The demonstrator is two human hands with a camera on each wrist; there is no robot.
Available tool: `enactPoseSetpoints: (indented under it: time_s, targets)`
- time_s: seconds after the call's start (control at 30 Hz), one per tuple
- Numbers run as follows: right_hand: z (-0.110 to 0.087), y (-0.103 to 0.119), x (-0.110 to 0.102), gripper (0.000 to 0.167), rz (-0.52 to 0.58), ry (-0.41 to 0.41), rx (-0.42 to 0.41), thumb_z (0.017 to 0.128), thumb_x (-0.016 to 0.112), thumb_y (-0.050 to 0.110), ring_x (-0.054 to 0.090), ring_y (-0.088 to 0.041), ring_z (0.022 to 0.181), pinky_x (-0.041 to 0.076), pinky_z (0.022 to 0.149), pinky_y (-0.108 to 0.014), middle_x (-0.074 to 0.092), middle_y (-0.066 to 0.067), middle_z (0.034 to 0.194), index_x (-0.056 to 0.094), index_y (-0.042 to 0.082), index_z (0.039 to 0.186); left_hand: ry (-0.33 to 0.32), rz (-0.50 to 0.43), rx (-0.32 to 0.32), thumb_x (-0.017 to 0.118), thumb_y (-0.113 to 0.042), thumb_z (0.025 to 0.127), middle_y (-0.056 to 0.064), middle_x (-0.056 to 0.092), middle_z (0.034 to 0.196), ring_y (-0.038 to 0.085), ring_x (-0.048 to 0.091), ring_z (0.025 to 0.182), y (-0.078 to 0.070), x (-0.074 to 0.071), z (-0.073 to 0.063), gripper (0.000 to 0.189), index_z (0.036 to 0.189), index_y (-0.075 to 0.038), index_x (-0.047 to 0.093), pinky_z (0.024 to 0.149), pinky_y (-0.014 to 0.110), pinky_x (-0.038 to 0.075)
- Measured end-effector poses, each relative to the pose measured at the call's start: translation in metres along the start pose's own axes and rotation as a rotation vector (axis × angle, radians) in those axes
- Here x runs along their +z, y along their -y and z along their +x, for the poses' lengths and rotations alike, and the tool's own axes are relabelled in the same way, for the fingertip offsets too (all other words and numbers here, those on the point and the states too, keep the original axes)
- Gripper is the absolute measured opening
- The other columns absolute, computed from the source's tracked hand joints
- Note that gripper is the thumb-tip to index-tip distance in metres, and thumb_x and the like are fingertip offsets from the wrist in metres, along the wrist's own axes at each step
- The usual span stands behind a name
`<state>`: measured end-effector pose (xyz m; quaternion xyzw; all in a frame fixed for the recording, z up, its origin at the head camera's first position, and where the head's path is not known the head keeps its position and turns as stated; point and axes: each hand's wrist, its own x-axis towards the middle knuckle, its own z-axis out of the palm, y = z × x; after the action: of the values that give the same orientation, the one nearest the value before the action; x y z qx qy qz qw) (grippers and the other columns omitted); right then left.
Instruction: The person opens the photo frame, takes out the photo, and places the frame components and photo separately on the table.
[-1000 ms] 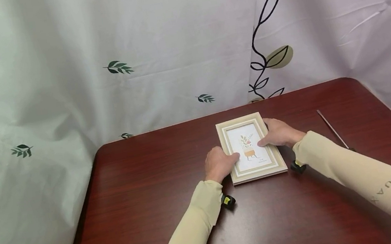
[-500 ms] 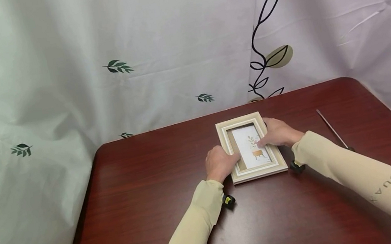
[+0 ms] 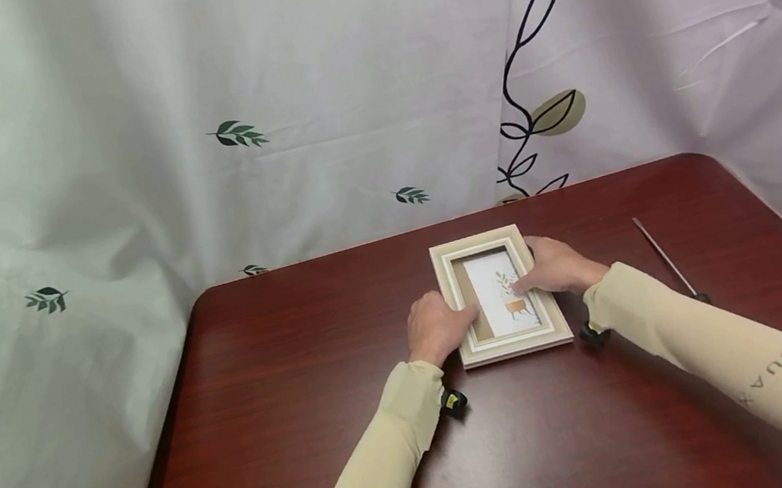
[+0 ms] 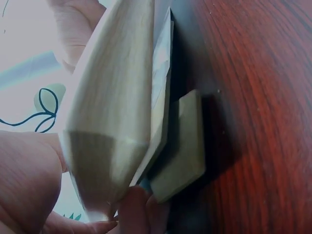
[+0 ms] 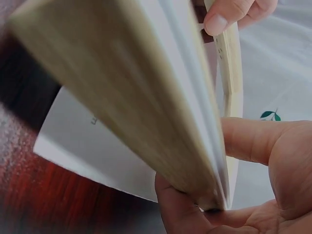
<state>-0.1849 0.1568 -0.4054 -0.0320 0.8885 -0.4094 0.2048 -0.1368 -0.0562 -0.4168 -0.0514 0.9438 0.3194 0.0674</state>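
Observation:
Both hands hold a cream picture frame [image 3: 520, 344] face up, at the middle right of the table. My left hand [image 3: 437, 326] grips its left side, thumb over the front; my right hand [image 3: 558, 264] grips the right side likewise. Inside the opening, the white plant print [image 3: 492, 300] lies off to the right, baring a brown backing strip [image 3: 472, 308]. In the left wrist view, the backing board [image 4: 163, 109] stands apart beneath the frame [image 4: 109, 92], with a stand leg [image 4: 183, 153] under it. The print's corner [image 5: 97, 146] juts out below the frame in the right wrist view.
A screwdriver [image 3: 666, 258] lies to the right, its dark handle partly hidden by the right sleeve. The dark red table [image 3: 292, 394] meets a white leaf-patterned curtain [image 3: 316, 145] at its back edge.
Between one second and half a second ago, the print shifted right within the frame opening, exposing the brown strip on the left. Both hands have kept their hold and barely moved.

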Motion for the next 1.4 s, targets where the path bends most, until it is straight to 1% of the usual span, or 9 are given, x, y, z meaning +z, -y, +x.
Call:
enactPoseSetpoints:
  time_s: [0.1, 0.33, 0.53, 0.6, 0.73, 0.83, 0.93, 1.17, 1.4]
  targets:
    - [0.0, 0.0, 0.0, 0.087, -0.003, -0.001, -0.002, 0.084, 0.079, 0.008, 0.065, -0.033, 0.102, 0.054, 0.092, -0.046, 0.058, -0.031, 0.125, 0.026, -0.013, 0.151, -0.004, 0.015, 0.005, 0.075, -0.036, 0.079, 0.0, 0.053, 0.061, 0.017, 0.05, 0.056, 0.001, -0.001, 0.001, 0.033, 0.065, -0.013, 0.055, 0.049, 0.029, 0.042]
    - [0.001, 0.005, 0.001, 0.087, -0.025, -0.013, -0.014, 0.085, 0.078, 0.011, 0.062, -0.034, 0.106, 0.052, 0.096, -0.049, 0.056, -0.032, 0.128, 0.026, -0.013, 0.151, -0.017, 0.033, 0.007, 0.072, -0.034, 0.077, -0.002, 0.046, 0.058, 0.017, 0.045, 0.055, 0.004, -0.006, 0.001, 0.035, 0.06, -0.016, 0.048, 0.049, 0.03, 0.04]
    - [-0.001, 0.009, 0.001, 0.087, 0.014, -0.001, 0.004, 0.09, 0.074, 0.018, 0.064, -0.031, 0.101, 0.053, 0.094, -0.047, 0.058, -0.029, 0.122, 0.022, -0.013, 0.153, -0.069, 0.039, 0.033, 0.078, -0.036, 0.077, -0.001, 0.051, 0.061, 0.019, 0.049, 0.058, 0.005, -0.015, 0.001, 0.032, 0.069, -0.012, 0.057, 0.053, 0.033, 0.044]
    - [-0.002, 0.01, 0.002, 0.087, 0.023, -0.002, -0.006, 0.091, 0.073, 0.019, 0.065, -0.031, 0.1, 0.052, 0.094, -0.047, 0.058, -0.028, 0.121, 0.021, -0.013, 0.152, -0.094, 0.067, 0.045, 0.079, -0.037, 0.078, 0.0, 0.054, 0.061, 0.02, 0.052, 0.059, 0.006, -0.018, 0.001, 0.033, 0.071, -0.012, 0.059, 0.055, 0.034, 0.046]
    - [-0.003, 0.011, 0.005, 0.084, 0.087, 0.001, -0.06, 0.091, 0.072, 0.018, 0.068, -0.027, 0.094, 0.055, 0.088, -0.042, 0.061, -0.027, 0.118, 0.023, -0.012, 0.152, -0.137, 0.158, 0.059, 0.078, -0.038, 0.083, 0.002, 0.058, 0.059, 0.024, 0.06, 0.06, 0.009, -0.021, 0.0, 0.039, 0.06, -0.013, 0.058, 0.056, 0.04, 0.05]
    - [-0.004, 0.013, 0.008, 0.083, 0.155, 0.019, -0.092, 0.091, 0.07, 0.016, 0.07, -0.025, 0.09, 0.058, 0.082, -0.039, 0.062, -0.027, 0.117, 0.022, -0.01, 0.154, -0.162, 0.219, 0.054, 0.077, -0.038, 0.086, 0.007, 0.065, 0.066, 0.03, 0.066, 0.067, 0.011, -0.025, -0.001, 0.044, 0.056, -0.015, 0.055, 0.06, 0.044, 0.053]
    - [-0.006, 0.016, 0.01, 0.084, 0.182, 0.036, -0.1, 0.093, 0.068, 0.017, 0.071, -0.024, 0.088, 0.058, 0.083, -0.04, 0.061, -0.026, 0.119, 0.019, -0.006, 0.156, -0.171, 0.249, 0.048, 0.076, -0.035, 0.087, 0.01, 0.068, 0.072, 0.034, 0.068, 0.073, 0.014, -0.03, -0.003, 0.043, 0.056, -0.015, 0.054, 0.063, 0.046, 0.054]
    - [-0.012, 0.02, 0.012, 0.071, 0.21, 0.077, -0.129, 0.098, 0.062, 0.017, 0.072, -0.028, 0.089, 0.058, 0.086, -0.044, 0.062, -0.026, 0.122, 0.025, -0.005, 0.155, -0.178, 0.291, 0.052, 0.07, -0.023, 0.083, 0.005, 0.059, 0.062, 0.029, 0.062, 0.063, 0.029, -0.044, -0.003, 0.035, 0.054, -0.015, 0.052, 0.055, 0.044, 0.05]
    - [-0.014, 0.014, 0.01, 0.062, 0.215, 0.068, -0.131, 0.099, 0.061, 0.015, 0.072, -0.031, 0.091, 0.059, 0.083, -0.041, 0.063, -0.026, 0.122, 0.034, -0.007, 0.15, -0.189, 0.332, 0.004, 0.07, -0.022, 0.083, 0.007, 0.06, 0.064, 0.031, 0.062, 0.064, 0.056, -0.065, 0.0, 0.03, 0.058, -0.012, 0.056, 0.057, 0.046, 0.05]
